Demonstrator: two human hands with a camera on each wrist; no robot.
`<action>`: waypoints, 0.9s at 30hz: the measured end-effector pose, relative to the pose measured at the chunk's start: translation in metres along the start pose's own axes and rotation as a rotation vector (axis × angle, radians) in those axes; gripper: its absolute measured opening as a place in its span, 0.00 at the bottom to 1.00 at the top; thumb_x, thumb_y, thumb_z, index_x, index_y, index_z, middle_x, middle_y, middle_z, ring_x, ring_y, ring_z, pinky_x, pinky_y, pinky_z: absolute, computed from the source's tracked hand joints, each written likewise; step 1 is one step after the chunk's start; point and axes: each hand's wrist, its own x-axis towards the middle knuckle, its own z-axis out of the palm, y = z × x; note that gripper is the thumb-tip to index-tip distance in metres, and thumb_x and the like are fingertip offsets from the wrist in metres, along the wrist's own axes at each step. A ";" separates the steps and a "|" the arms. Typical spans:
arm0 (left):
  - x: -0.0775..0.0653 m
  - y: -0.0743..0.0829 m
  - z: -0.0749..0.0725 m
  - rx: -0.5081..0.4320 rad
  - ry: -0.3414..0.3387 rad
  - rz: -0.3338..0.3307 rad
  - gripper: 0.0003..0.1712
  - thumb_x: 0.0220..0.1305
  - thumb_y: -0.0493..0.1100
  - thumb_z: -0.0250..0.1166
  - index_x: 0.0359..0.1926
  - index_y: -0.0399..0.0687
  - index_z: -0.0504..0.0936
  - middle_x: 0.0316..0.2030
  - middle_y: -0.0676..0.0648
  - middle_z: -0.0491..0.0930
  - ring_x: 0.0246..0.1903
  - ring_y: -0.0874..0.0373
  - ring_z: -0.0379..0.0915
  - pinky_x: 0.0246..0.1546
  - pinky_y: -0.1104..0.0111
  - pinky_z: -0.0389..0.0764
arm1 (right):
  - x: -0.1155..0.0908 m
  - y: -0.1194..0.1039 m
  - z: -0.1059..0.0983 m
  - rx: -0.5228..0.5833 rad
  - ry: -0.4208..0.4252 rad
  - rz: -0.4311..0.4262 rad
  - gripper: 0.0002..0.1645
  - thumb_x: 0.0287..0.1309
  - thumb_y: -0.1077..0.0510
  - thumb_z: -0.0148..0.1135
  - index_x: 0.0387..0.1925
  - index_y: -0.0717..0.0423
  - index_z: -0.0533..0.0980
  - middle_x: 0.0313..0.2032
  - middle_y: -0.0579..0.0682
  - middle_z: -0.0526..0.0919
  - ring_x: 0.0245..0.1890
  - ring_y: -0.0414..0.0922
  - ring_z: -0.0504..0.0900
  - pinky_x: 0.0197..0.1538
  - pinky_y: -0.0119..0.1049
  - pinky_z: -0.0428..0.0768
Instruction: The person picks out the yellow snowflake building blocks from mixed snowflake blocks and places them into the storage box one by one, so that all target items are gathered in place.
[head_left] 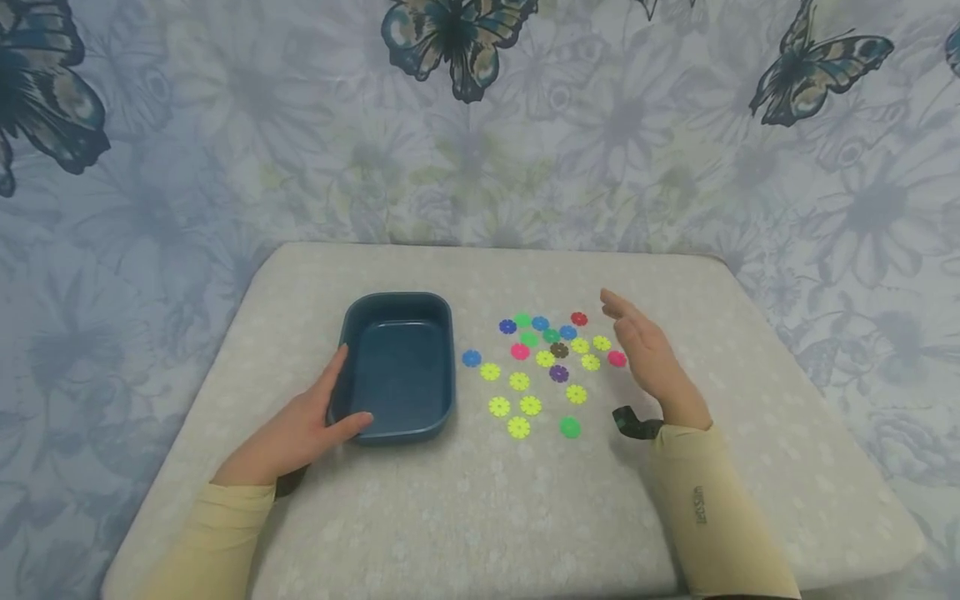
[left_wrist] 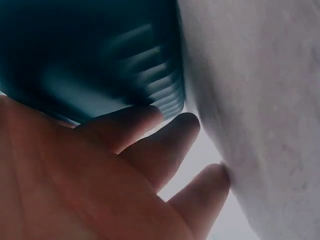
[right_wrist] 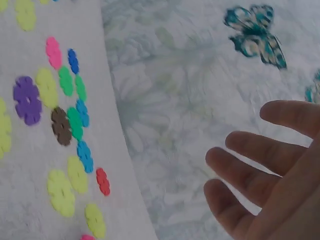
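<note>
A dark blue rectangular tray [head_left: 397, 371] with rounded corners stands on the table, left of the middle. My left hand [head_left: 296, 429] holds it at its near left corner, the thumb over the rim and the fingers along the outer side wall. From below, the left wrist view has those fingers [left_wrist: 167, 145] against the ribbed wall. Right of the tray lie several flower-shaped plastic discs, among them a yellow disc [head_left: 519, 382], a purple disc [head_left: 558, 374] and a brown disc [right_wrist: 61, 126]. Raised beside them, my right hand [head_left: 651, 354] has its fingers extended and holds nothing.
A pale patterned cloth covers the table [head_left: 465, 517]. Behind its far edge rises a wall [head_left: 622, 167] with flower and butterfly prints. One green disc [head_left: 570, 427] lies nearest the front, and a blue disc [head_left: 471, 358] is close to the tray's right side.
</note>
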 end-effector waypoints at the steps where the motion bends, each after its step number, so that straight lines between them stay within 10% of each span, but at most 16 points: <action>1: 0.000 0.000 0.000 -0.008 -0.004 0.001 0.62 0.69 0.70 0.61 0.80 0.72 0.22 0.83 0.45 0.34 0.78 0.34 0.46 0.70 0.35 0.60 | -0.001 0.006 -0.002 0.040 0.055 -0.010 0.35 0.82 0.41 0.35 0.79 0.52 0.60 0.75 0.59 0.66 0.75 0.61 0.64 0.73 0.62 0.64; 9: -0.001 0.004 0.000 0.028 0.002 0.020 0.64 0.68 0.69 0.63 0.80 0.69 0.22 0.82 0.39 0.39 0.61 0.39 0.76 0.63 0.39 0.70 | -0.005 0.030 -0.008 0.146 0.256 -0.074 0.34 0.82 0.42 0.34 0.73 0.58 0.69 0.69 0.59 0.75 0.68 0.57 0.75 0.61 0.27 0.74; 17: -0.003 0.006 -0.001 0.042 0.007 0.007 0.64 0.69 0.68 0.63 0.80 0.70 0.22 0.75 0.35 0.60 0.36 0.50 0.81 0.54 0.47 0.76 | -0.003 0.056 0.008 -0.069 0.195 0.157 0.28 0.73 0.42 0.59 0.66 0.51 0.77 0.62 0.53 0.81 0.60 0.51 0.79 0.62 0.52 0.76; 27: -0.001 0.011 0.000 0.031 -0.013 0.016 0.63 0.71 0.65 0.63 0.81 0.66 0.21 0.82 0.38 0.35 0.71 0.29 0.61 0.64 0.35 0.67 | -0.003 0.079 0.015 -0.139 -0.064 0.311 0.26 0.60 0.44 0.74 0.56 0.48 0.82 0.47 0.50 0.84 0.46 0.49 0.79 0.50 0.44 0.78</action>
